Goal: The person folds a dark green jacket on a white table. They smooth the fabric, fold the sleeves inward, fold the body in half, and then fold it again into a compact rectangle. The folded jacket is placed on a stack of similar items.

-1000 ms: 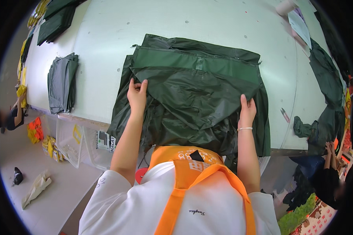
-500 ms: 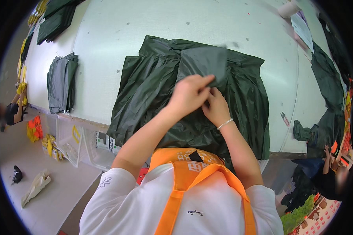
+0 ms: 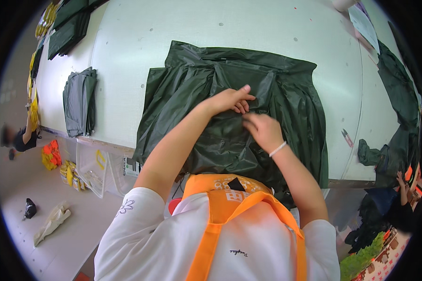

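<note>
A dark green glossy waterproof garment (image 3: 169,107) lies spread and wrinkled on the table in front of me, a collar-like band along its far edge. Over its middle is my left hand (image 3: 230,100), thumb stretched out and apart from loosely curled fingers, with nothing visible in it. Just nearer and to the right, my right hand (image 3: 266,131), with a beaded bracelet on the wrist, has its fingertips drawn together at the cloth. They are slightly blurred, and whatever fabric lies between them is mostly hidden.
A stack of folded dark green pieces (image 3: 79,103) lies on the table at left, more folded pieces (image 3: 70,33) at far left. On the right are small snips (image 3: 347,137) and more dark green cloth (image 3: 398,89). Clear plastic bins (image 3: 94,173) stand below the left edge. People work at both sides.
The raised greyish-green flap at the garment's middle has come down flat. My left hand has turned, its thumb now apart; my right hand has drawn slightly nearer me. The whole view has shifted a little.
</note>
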